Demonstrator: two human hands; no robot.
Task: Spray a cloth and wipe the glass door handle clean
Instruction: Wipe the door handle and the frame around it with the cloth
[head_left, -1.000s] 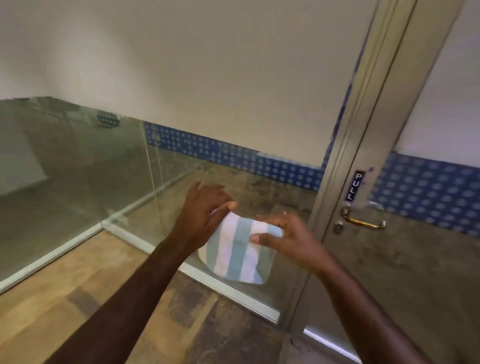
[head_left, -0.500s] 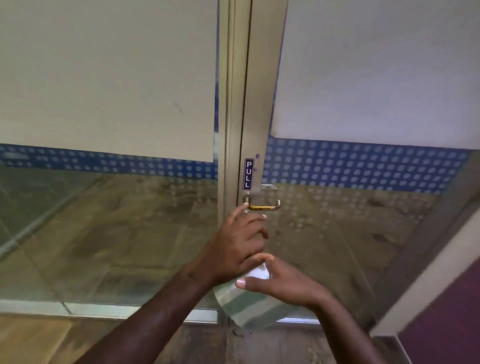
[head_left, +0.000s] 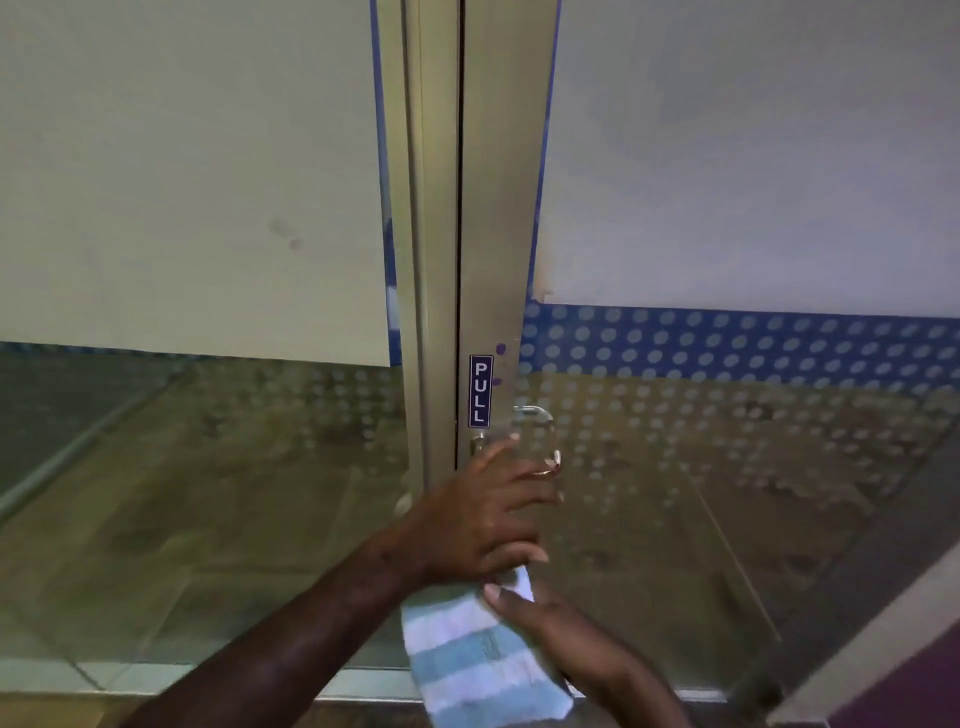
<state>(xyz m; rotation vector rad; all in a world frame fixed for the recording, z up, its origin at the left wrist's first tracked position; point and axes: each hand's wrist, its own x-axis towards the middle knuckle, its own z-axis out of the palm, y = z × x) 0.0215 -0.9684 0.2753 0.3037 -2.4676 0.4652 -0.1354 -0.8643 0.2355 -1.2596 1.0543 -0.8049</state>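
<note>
The door handle is a curved lever on the metal door frame, just under a blue PULL sign; its brass end shows past my fingertips. My left hand reaches up to it, fingers spread and touching the lever, thumb pressed on the top of the cloth. The blue and white striped cloth hangs down from under that palm. My right hand comes in from below right and pinches the cloth's upper edge. No spray bottle is in view.
The glass door has a frosted upper panel and a blue dotted band. A fixed glass panel stands to the left of the metal frame. A purple surface sits at the lower right.
The view has swung right and closer, so the handle is now centred. Both hands moved with the cloth up to the door, and my left fingers now touch the handle.
</note>
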